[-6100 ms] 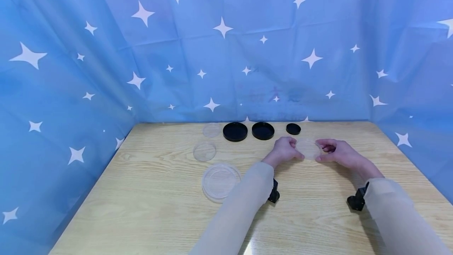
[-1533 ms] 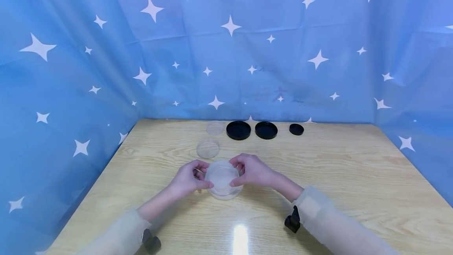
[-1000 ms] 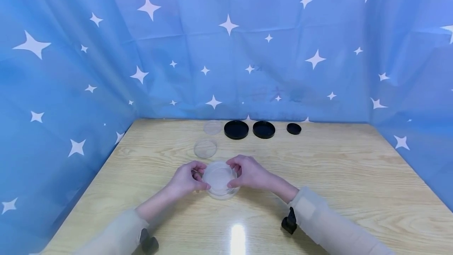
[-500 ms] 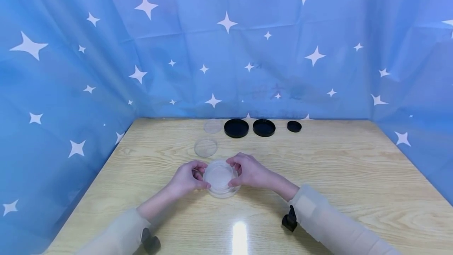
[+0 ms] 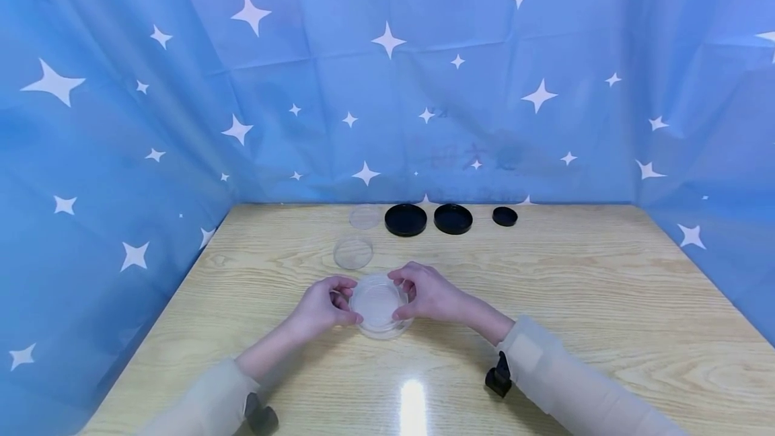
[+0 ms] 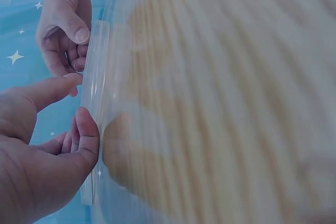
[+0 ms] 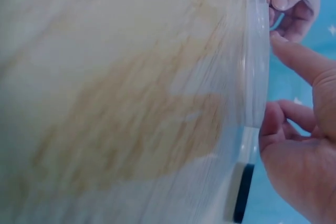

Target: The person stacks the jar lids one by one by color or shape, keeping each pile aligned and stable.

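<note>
Holding a small clear dish (image 5: 375, 303) on a bigger clear dish (image 5: 383, 336), left of the middle of the table (image 5: 575, 328).
The left hand (image 5: 323, 303) and right hand (image 5: 431, 295) pinch its rim from both sides. It is no longer over to the right, nearer the back edge; now the two dishes make a stack. Two clear discs (image 5: 353, 253) and three black dishes (image 5: 406, 220) still lie toward that edge.
</note>
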A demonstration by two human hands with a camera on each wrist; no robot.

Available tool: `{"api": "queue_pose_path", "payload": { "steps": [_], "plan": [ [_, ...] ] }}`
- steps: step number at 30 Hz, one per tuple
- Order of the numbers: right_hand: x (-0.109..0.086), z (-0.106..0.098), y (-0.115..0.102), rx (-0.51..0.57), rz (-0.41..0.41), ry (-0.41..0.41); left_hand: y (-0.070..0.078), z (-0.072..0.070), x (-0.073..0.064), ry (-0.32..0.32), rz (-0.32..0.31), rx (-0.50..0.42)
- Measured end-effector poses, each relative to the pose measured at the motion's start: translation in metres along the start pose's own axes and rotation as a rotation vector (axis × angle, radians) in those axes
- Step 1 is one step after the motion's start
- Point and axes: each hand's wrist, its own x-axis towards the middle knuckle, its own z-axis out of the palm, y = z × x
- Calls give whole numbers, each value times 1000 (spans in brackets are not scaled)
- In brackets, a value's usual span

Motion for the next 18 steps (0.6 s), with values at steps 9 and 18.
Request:
{"api": "queue_pose_path", "payload": {
  "steps": [9, 18],
  "plan": [
    [-4, -8, 0, 91, 31, 37, 4, 0, 0, 9, 12, -56],
    [-5, -24, 7, 133, -8, 89, 13, -6, 6, 36, 32, -141]
  ]
}}
